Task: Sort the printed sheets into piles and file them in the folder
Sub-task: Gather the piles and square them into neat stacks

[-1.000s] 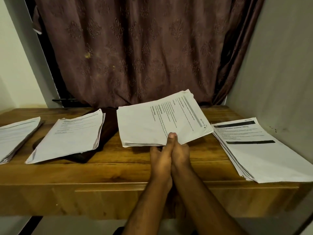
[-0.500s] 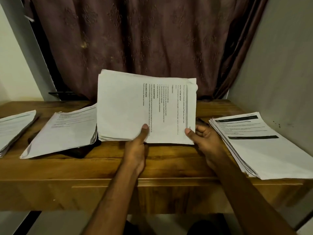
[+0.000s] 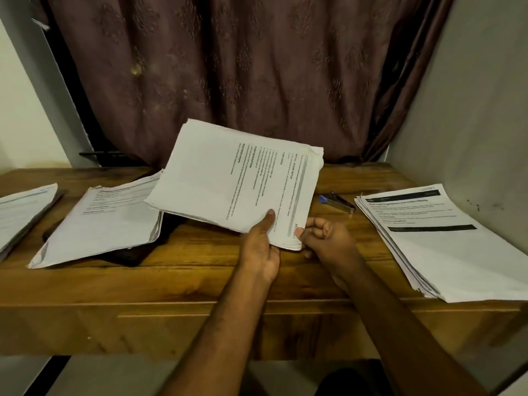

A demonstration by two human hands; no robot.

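A thick stack of white printed sheets (image 3: pixel 237 181) is held tilted above the middle of the brown wooden table (image 3: pixel 200 281), its near right corner low and its far edge raised toward the curtain, probably so the top page can be read or peeled away. The left hand (image 3: pixel 261 250) grips that near edge, thumb pressed flat on the top page and the other fingers hidden beneath, carrying the weight. The right hand (image 3: pixel 325 238) has its fingers curled, its thumb and forefinger closed on the stack's corner, seemingly to separate a sheet. Left of the stack lies a second white pile of printed pages (image 3: pixel 100 224), resting on a dark flat object (image 3: pixel 125 255) that may be the folder, though I cannot tell. A third pile (image 3: pixel 23 212) sits at the far left edge, and a fourth pile with black header bars (image 3: pixel 437 244) lies well apart on the right. Between it and the hands rests a small metal stapler with a blue end (image 3: pixel 337 202).
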